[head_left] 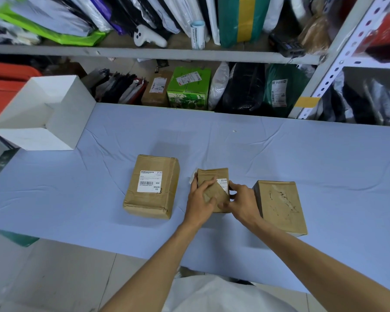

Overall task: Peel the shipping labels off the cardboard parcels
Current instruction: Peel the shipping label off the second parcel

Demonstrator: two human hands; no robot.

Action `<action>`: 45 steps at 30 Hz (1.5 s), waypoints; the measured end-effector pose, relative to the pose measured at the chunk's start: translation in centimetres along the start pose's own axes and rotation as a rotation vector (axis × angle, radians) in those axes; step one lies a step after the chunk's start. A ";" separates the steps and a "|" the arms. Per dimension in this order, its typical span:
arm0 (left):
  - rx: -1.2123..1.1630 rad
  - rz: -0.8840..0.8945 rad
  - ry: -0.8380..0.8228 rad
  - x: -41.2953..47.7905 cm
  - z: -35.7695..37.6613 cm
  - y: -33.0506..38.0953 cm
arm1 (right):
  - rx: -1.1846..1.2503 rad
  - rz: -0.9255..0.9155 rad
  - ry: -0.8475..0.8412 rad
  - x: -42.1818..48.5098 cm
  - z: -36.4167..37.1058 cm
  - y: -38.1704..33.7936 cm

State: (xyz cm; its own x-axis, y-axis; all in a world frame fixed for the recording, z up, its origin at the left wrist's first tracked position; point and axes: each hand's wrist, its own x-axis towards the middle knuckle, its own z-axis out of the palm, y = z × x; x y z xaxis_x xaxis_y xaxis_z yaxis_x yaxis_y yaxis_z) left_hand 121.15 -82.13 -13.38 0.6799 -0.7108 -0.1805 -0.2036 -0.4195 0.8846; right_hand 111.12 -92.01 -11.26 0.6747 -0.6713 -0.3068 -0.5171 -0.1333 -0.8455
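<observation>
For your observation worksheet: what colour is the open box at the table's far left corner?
The open box is plain white, seen best in the head view.

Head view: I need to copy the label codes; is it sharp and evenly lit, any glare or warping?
Head view: soft, even light, bluish cast, no glare, faint shadows on the pale blue tablecloth; wide-angle warping slants the white perforated shelf post; on the large brown cardboard parcel's white label big print reads, fine print doesn't; the small brown cardboard parcel's label is half hidden.
</observation>
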 end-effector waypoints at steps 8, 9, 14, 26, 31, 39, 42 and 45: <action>-0.022 0.005 0.011 0.0 0.0 0.3 | -0.026 0.009 0.004 0.1 0.0 0.0; -0.025 0.007 0.012 0.1 0.0 0.2 | -0.032 0.008 0.002 0.1 0.0 0.0; -0.031 0.006 0.019 0.3 -0.1 0.2 | -0.042 0.008 -0.006 0.3 0.0 0.1; -0.006 -0.006 -0.023 0.4 -0.3 0.7 | -0.045 -0.011 -0.025 0.3 -0.3 -0.1; -0.014 0.005 -0.033 0.4 -0.6 0.6 | -0.046 -0.012 -0.038 0.4 -0.4 -0.2; -0.166 -0.030 0.053 1.4 -1.1 0.6 | 0.041 -0.026 -0.003 0.2 -0.1 -0.5; -0.145 0.004 0.040 1.6 -1.2 0.4 | 0.078 -0.017 0.017 0.1 -0.1 -0.4; -0.013 0.057 -0.031 1.6 -1.4 0.1 | 0.080 -0.003 0.011 0.0 -0.3 -0.2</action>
State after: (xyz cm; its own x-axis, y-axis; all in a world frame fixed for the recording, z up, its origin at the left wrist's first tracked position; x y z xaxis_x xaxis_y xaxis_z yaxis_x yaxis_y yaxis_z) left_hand 123.22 -82.50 -12.97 0.6452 -0.7505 -0.1430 -0.2318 -0.3706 0.8994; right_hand 111.13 -92.19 -10.97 0.6701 -0.6789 -0.3001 -0.4714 -0.0770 -0.8785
